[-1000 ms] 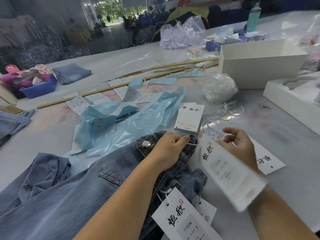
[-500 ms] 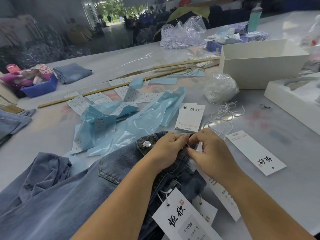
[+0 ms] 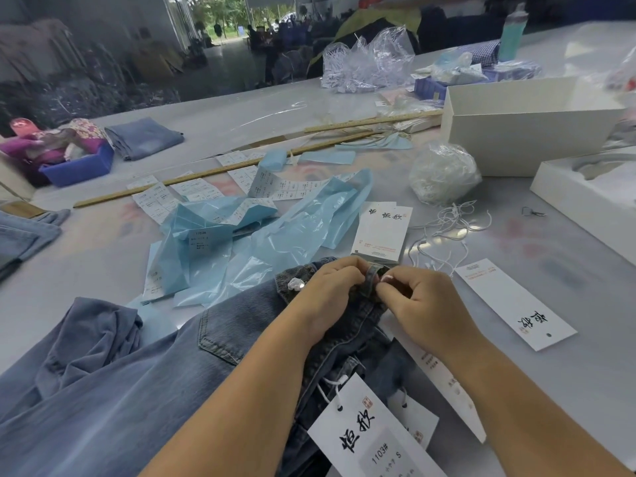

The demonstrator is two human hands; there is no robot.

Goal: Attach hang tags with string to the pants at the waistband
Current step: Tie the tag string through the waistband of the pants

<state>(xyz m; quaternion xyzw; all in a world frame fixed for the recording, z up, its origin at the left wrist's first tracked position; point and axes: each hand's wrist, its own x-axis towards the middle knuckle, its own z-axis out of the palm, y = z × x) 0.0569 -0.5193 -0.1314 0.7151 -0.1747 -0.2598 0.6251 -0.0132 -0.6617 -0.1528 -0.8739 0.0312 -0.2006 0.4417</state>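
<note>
Pinching at the waistband, both hands meet over the top edge of the jeans [image 3: 144, 383], which lie spread across the tabletop [image 3: 550, 256] from about 8 o'clock toward the centre. The left hand [image 3: 330, 290] is curled closed, gripping the denim just right of the metal button [image 3: 295, 284]. The right hand [image 3: 416, 297] presses thumb and forefinger together against the belt loop [image 3: 373, 275]; whether a string sits inside that pinch cannot be told. The two hands nearly touch at the loop.

Under the right wrist a long white hang tag [image 3: 444, 376] lies partly hidden, its lower end reaching toward 5 o'clock. At 6 o'clock a larger tag printed "1103# S" [image 3: 364, 432] is already tied on with white string, a smaller tag [image 3: 418, 420] just beside it.

At 3 o'clock of the hands a loose tag [image 3: 516, 304] lies flat on the tabletop. At 12 o'clock, just beyond the fingers, sits a small stack of tags [image 3: 382, 234]. Loose white strings [image 3: 447, 232] are scattered at 1 o'clock, near a clear bag of strings [image 3: 444, 172]. Crumpled blue plastic bags [image 3: 268, 235] lie at 10 to 11 o'clock. A white box [image 3: 523, 132] stands farther off at 1 o'clock.
</note>
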